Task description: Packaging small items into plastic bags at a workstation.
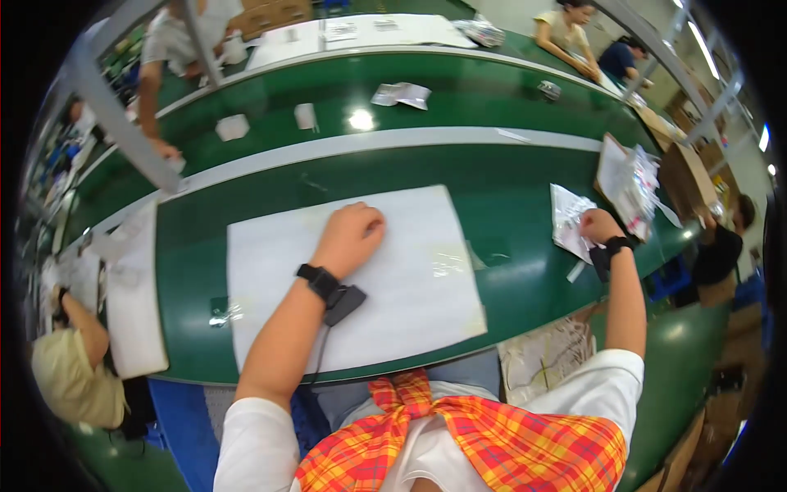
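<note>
My left hand (352,238) is loosely curled above a white foam sheet (393,295) taped to the green table, and nothing shows in it. My right hand (600,225) is out to the right, its fingers closed at the edge of a silver plastic bag (567,215) that lies flat on the table. Part of the bag is hidden under these fingers. Each wrist wears a black band, and a small black box on a cable (344,305) hangs by the left one.
An open cardboard box (611,168) with a clear plastic bag (638,189) stands beyond my right hand. Past a pale rail (369,141), a green conveyor carries white packets and a silver pouch (402,95). Other people work at the left and far side. Grey metal posts (115,107) rise at left.
</note>
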The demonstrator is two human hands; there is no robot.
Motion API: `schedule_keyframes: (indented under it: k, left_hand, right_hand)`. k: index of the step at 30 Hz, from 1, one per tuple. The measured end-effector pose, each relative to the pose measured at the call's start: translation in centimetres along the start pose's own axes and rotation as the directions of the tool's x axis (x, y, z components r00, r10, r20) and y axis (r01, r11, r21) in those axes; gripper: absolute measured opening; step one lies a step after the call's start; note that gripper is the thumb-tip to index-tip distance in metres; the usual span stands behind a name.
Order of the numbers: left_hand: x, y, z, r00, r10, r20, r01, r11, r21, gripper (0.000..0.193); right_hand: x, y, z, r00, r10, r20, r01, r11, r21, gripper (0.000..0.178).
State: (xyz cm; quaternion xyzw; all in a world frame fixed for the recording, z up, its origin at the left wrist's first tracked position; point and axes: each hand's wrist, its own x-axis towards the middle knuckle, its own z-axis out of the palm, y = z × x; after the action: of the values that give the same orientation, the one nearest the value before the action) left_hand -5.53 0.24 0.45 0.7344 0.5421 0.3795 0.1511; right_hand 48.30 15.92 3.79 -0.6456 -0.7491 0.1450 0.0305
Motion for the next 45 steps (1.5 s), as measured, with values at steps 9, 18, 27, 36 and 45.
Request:
schedule_keyframes:
  k: [9, 18, 27, 36, 45]
  left_hand:
    - [-0.4, 2.0, -2.0, 0.924, 0.124, -0.362, -0.111, 0.992, 0.058, 0.018]
    - [-0.1, -1.1, 0.7, 0.968, -0.140, 0.209, 0.172, 0.975, -0.143, 0.049]
    - [-0.8, 2.3, 1.4, 0.998, 0.001, 0.065, -0.020, 0.958, 0.285, 0.050]
    - [0.9, 2.9, 2.9, 0.967, -0.039, 0.253, -0.025, 0.970, 0.243, 0.034]
    - [-2.2, 0.8, 3.7, 0.997, 0.006, 0.074, -0.024, 0.968, 0.249, 0.043]
  right_hand:
    - [-1.3, -31.6, 3.4, 0.685, -0.725, 0.066, 0.682, 0.671, 0.289, 0.025]
    - [-3.2, -34.9, 9.0, 0.375, -0.871, 0.316, 0.851, 0.459, 0.255, 0.030]
    - [-3.9, -33.3, 2.7, 0.344, -0.721, 0.601, 0.722, 0.613, 0.322, 0.019]
    - [24.3, -49.0, 15.1, 0.808, -0.554, -0.202, 0.534, 0.542, 0.649, 0.055]
    - [15.3, -47.9, 11.1, 0.826, -0.562, -0.049, 0.150, 0.136, 0.979, 0.059]
